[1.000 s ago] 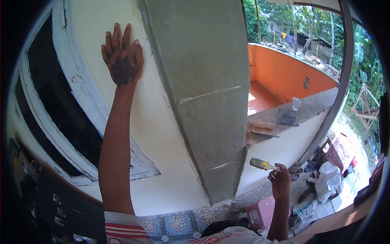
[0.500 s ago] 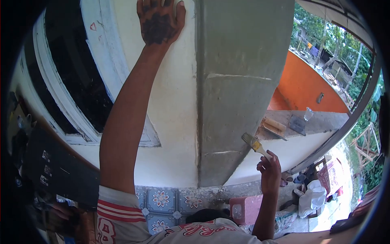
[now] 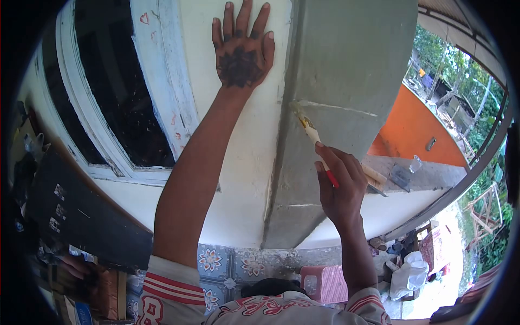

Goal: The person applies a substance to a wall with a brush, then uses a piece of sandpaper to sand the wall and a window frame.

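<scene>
My left hand (image 3: 242, 54) lies flat on the cream wall (image 3: 244, 162), fingers spread, with a dark pattern on its back. In my right hand (image 3: 344, 187) is a paintbrush (image 3: 312, 132) with a pale handle and a red end. Its bristles point up and left and touch or nearly touch the grey-green column (image 3: 346, 65), at the left end of the upper pale horizontal line (image 3: 338, 108). A second pale line (image 3: 298, 206) crosses the column lower down.
At left is a white-framed window (image 3: 114, 81). On the ledge (image 3: 444, 176) at right are a wooden-handled trowel (image 3: 375, 176), a dark flat piece (image 3: 401, 177) and a clear cup (image 3: 416, 163). A pink stool (image 3: 330, 284) and white bag (image 3: 409, 275) stand below.
My right hand has moved up and left with the brush, from the column's lower right edge to the upper line. The view has shifted; my left hand remains on the wall, fingers now fully visible.
</scene>
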A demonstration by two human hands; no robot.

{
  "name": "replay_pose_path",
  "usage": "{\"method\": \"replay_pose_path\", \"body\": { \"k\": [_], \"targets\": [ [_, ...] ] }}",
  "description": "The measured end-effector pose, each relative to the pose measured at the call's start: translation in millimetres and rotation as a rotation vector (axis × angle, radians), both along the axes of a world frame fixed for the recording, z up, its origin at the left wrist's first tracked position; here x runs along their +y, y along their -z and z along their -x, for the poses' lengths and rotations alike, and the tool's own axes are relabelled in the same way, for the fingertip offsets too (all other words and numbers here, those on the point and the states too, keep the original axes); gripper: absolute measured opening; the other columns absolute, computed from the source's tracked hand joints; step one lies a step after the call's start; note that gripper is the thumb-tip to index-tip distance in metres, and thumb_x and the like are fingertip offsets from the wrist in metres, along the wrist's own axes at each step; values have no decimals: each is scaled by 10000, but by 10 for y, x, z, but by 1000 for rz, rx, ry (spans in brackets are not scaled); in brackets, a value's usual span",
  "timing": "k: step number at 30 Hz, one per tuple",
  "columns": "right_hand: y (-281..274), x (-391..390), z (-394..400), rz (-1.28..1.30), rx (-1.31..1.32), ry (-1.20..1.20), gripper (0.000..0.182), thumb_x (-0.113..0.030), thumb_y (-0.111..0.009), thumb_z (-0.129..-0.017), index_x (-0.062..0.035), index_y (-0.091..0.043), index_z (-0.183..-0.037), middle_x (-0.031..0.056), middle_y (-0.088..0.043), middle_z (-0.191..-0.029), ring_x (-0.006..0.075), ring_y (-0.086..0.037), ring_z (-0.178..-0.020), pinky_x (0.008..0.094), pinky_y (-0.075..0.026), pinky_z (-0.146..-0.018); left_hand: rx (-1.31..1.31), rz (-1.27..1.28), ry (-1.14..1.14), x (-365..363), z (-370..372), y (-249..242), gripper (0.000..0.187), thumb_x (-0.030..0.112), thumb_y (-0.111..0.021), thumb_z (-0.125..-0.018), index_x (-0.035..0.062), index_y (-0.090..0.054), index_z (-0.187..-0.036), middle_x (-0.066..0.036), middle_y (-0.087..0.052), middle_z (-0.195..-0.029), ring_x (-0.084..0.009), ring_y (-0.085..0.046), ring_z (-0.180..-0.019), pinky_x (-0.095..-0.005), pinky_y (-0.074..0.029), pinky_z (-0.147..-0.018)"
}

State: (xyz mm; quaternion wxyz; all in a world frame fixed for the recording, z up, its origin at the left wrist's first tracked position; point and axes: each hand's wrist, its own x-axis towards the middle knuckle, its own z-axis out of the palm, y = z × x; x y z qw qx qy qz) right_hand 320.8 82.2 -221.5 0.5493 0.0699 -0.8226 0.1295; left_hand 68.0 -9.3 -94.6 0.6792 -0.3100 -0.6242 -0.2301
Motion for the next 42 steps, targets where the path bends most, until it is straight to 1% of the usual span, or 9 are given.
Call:
{"method": "replay_pose_path", "body": {
  "k": [1, 3, 4, 8, 18, 24, 30, 35, 42],
  "targets": [
    [12, -5, 24, -22, 8, 33, 373, -34, -749, -818, -78, -703, -1186, 90, -718, -1011, 244, -671, -831, 372, -506, -724, -8, -1, -4, 1, 29, 122, 589, 303, -591, -944, 114, -497, -1494, -162, -371, -1594, -418, -309, -1462, -558, -202, -1198],
    [24, -14, 58, -46, 7, 63, 375, -43, -754, -818, -81, -703, -1187, 82, -718, -1010, 236, -668, -823, 367, -501, -719, -12, -30, 43, 16, 74, 401, 494, 341, -484, -999, 249, -523, -1483, -69, -400, -1591, -355, -334, -1468, -553, -176, -1205],
    [27, -15, 69, -49, 13, 80, 378, -44, -754, -820, -85, -702, -1192, 80, -717, -1010, 234, -667, -820, 366, -500, -721, -46, 1, 73, 7, 69, 535, 506, 316, -476, -996, 250, -508, -1497, -70, -373, -1607, -360, -298, -1481, -551, -133, -1213],
    [-51, -42, 87, -69, 13, 124, 381, -50, -754, -827, -94, -698, -1201, 75, -718, -1011, 228, -664, -818, 361, -498, -723, -118, 45, 30, -7, 23, 797, 520, 309, -481, -987, 258, -498, -1504, -62, -344, -1622, -357, -281, -1488, -559, -131, -1210],
    [-202, -45, 187, -128, -14, 143, 343, -68, -743, -853, -98, -699, -1192, 74, -722, -1007, 225, -668, -829, 370, -497, -742, -155, 34, 60, -20, 36, 830, 517, 317, -487, -990, 284, -494, -1506, -28, -341, -1626, -326, -280, -1494, -554, -138, -1212],
    [-567, -59, 251, -149, -83, 220, 296, -85, -724, -880, -95, -703, -1176, 75, -724, -961, 224, -668, -840, 371, -496, -750, -147, 26, 81, -32, 29, 828, 510, 314, -497, -996, 307, -489, -1506, -16, -349, -1623, -317, -291, -1492, -555, -175, -1207],
    [-883, -44, 331, -342, 172, 234, 294, -96, -726, -884, -101, -704, -1177, 68, -715, -963, 223, -663, -849, 370, -490, -739, -159, 31, 92, -57, 4, 820, 502, 303, -491, -1004, 306, -486, -1505, -20, -348, -1623, -325, -302, -1486, -561, -186, -1206],
    [-679, -27, 322, -507, 12, 341, 328, -100, -748, -855, -102, -704, -1180, 47, -698, -979, 207, -658, -884, 369, -479, -759, -163, 32, 119, -63, -1, 820, 500, 304, -492, -1003, 310, -490, -1502, -10, -340, -1626, -318, -300, -1486, -561, -181, -1211],
    [-617, -177, 115, -408, -195, 211, 300, -103, -748, -847, -80, -705, -1143, 48, -705, -967, 217, -660, -882, 376, -478, -764, -171, 38, 98, -53, 8, 823, 499, 315, -485, -1003, 317, -490, -1502, -5, -349, -1622, -310, -307, -1484, -554, -180, -1212]
  ]
}}
